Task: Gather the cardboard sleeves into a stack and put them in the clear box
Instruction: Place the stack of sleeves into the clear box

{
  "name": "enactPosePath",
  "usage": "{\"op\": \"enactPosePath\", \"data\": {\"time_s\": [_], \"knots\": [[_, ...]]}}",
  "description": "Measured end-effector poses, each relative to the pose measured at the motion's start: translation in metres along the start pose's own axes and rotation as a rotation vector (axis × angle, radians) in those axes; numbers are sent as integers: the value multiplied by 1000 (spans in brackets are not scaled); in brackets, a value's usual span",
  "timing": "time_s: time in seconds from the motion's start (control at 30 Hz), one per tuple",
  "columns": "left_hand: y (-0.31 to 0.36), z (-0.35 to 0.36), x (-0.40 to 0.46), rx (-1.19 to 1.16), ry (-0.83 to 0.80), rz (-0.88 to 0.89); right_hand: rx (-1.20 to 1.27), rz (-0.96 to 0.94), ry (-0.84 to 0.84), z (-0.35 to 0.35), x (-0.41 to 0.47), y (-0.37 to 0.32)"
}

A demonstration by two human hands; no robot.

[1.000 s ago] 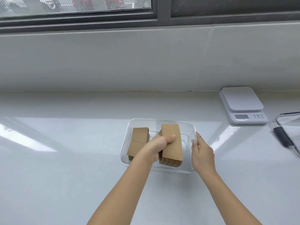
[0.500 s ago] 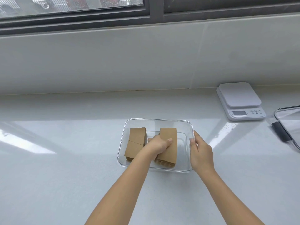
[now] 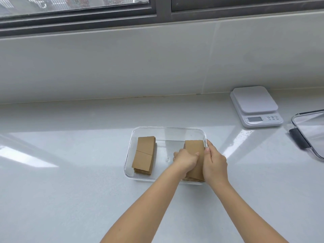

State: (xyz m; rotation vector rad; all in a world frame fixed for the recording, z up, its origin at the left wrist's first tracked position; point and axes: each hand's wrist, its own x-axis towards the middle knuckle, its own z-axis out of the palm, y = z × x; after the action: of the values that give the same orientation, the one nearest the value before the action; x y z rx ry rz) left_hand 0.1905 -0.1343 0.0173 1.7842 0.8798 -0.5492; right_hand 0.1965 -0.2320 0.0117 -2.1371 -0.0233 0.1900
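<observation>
Sitting on: the white counter (image 3: 70, 172), the clear box (image 3: 168, 128) is resting roughly mid-frame, long side running left to right.
Left hand: the left hand (image 3: 185, 159) is reaching into the box and curling over the right-hand stack of sleeves (image 3: 193, 146), fingers clamped on its top and left edge, so it's gripping that stack.
Right hand: the right hand (image 3: 213, 163) is pressing against the box's right wall from outside, fingers lying along the rim; can't really tell if it's actually gripping the wall or just bracing it.
Right stack: it's sitting inside the box, snug against the right wall, mostly covered by both hands.
Left stack: a second stack of sleeves (image 3: 144, 153) is lying flat at the left end of the box, nobody touching it, with a bare strip of box floor between the two stacks.
Off to the right: a white kitchen scale (image 3: 255, 106) is sitting near the back wall, well apart from the box, and a clear lid (image 3: 310, 130) with a dark clip is poking in at the frame edge.
</observation>
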Motion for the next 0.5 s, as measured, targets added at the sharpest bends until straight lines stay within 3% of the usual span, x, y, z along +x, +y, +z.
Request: {"op": "enactPosePath", "data": {"time_s": [0.2, 0.33, 0.5], "knots": [[-2, -24, -13, 62, -85, 74, 35, -2, 5, 2, 1, 4], [-1, -21, -25, 300, -108, 162, 22, -9, 21, 3, 2, 8], [2, -19, -27, 262, -89, 153, 11, -31, 24, 5, 2, 10]]}}
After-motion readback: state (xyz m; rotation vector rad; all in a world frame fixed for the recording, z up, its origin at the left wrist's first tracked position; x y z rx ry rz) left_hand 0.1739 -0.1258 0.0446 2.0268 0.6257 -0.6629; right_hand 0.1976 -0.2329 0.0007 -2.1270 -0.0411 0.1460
